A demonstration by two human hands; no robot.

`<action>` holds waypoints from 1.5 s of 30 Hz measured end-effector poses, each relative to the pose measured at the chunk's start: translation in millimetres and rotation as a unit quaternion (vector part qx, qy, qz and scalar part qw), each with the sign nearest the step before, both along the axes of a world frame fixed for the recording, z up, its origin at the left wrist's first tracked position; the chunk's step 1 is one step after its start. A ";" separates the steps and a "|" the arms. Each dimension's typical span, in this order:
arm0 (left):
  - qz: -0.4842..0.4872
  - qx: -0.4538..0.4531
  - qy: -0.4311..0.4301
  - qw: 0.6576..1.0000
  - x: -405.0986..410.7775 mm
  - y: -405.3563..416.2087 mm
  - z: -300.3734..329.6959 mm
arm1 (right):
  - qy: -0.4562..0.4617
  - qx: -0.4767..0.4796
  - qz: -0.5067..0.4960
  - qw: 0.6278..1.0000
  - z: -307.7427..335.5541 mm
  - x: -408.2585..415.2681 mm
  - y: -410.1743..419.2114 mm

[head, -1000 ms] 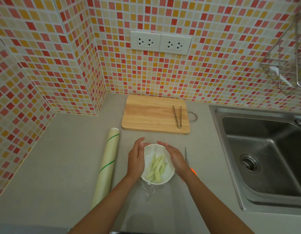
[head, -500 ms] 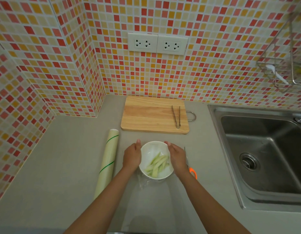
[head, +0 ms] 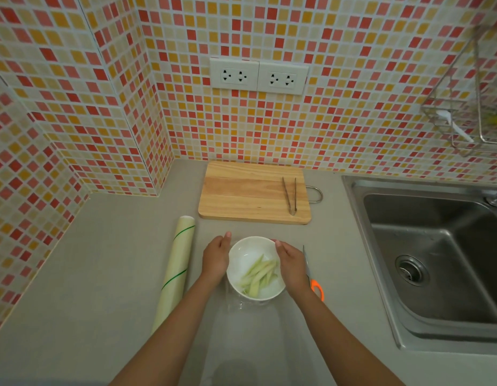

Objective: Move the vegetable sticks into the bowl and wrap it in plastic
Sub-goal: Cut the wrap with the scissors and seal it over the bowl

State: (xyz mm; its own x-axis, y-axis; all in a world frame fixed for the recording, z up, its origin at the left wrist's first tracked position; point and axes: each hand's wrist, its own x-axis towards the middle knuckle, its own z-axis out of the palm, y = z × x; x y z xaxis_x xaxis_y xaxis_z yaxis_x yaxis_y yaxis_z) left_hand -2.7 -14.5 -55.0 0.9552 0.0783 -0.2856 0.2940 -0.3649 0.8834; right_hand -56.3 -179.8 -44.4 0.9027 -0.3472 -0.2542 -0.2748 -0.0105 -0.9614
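Note:
A white bowl point(head: 241, 253) stands on the grey counter and holds several pale green vegetable sticks point(head: 258, 275). Clear plastic film point(head: 236, 303) shows bunched at the bowl's near edge, and a sheet of it lies on the counter toward me. My left hand point(head: 215, 257) presses against the bowl's left side. My right hand point(head: 291, 264) cups its right side, fingers over the rim. Both hands grip the bowl. The roll of plastic wrap point(head: 176, 270) lies to the left of the bowl.
A wooden cutting board point(head: 241, 195) with metal tongs point(head: 290, 195) lies behind the bowl. Orange-handled scissors point(head: 314, 280) lie just right of my right hand. A steel sink point(head: 436, 260) fills the right side. Tiled walls close the back and left.
My hands went from hovering open-fingered around the bowl to pressing flat against its sides. The view has shifted slightly; the bowl stays in place.

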 end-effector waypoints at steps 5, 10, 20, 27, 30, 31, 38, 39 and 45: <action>0.022 -0.063 0.017 0.998 3.5 4.3 -3.4 | -0.002 -0.005 -0.011 1.000 -1.2 1.6 2.0; 0.034 -0.048 0.023 0.998 3.8 5.6 -6.8 | -0.006 -0.004 -0.028 1.000 -4.5 2.1 3.8; 0.055 0.058 0.060 0.995 0.1 1.7 -1.5 | -0.005 -0.004 -0.046 0.999 -4.0 3.2 7.7; 0.106 0.036 -0.035 0.993 -8.7 -3.6 2.2 | -0.009 0.003 -0.045 0.999 -4.4 2.9 7.4; 0.124 0.032 -0.029 0.991 -9.7 -3.4 -0.7 | -0.008 -0.004 -0.042 0.999 -4.7 2.7 7.0; 0.130 0.038 -0.027 0.990 -9.1 -3.4 -1.8 | -0.009 -0.006 -0.042 0.999 -4.9 2.7 6.6; 0.178 0.050 0.012 0.983 -9.6 -8.2 2.8 | -0.004 -0.002 -0.042 0.999 -3.4 3.2 7.5; 0.182 0.050 0.020 0.982 -9.4 -8.0 3.4 | -0.003 -0.002 -0.042 0.999 -3.2 3.1 7.3; 0.183 0.087 0.032 0.979 -4.3 -7.8 7.2 | -0.003 -0.006 -0.041 0.999 -1.0 2.0 7.7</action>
State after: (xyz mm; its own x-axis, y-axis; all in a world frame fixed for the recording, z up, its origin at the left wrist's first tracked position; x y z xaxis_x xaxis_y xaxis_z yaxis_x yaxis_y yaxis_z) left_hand -7.0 -22.3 -47.8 0.8349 0.4641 -0.2961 0.4862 -0.3692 0.7920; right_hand -54.3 -172.1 -45.4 0.8722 -0.4238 -0.2444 -0.2700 -0.0004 -0.9629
